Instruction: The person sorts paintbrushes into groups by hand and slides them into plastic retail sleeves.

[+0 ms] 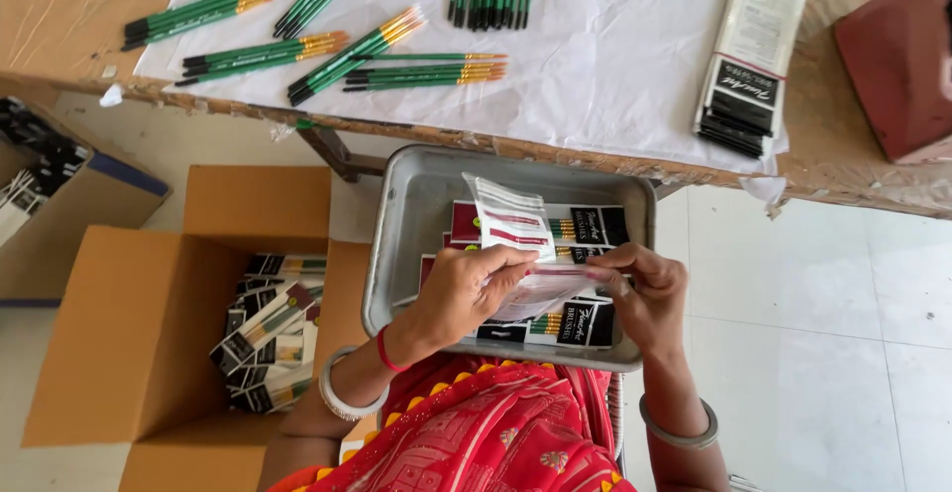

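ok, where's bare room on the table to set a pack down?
Free: the white paper sheet between the green brushes and the stack of flat packs, down to the table edge. Crowded: the sheet's left half, and the metal tray, where the left hand and right hand hold a clear pouch.

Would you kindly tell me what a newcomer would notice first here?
The two hands, left hand and right hand, hold a clear packet over a metal tray on the person's lap. Green brushes lie in bundles on white paper on the table above, and a cardboard box of packed sets stands at the left.
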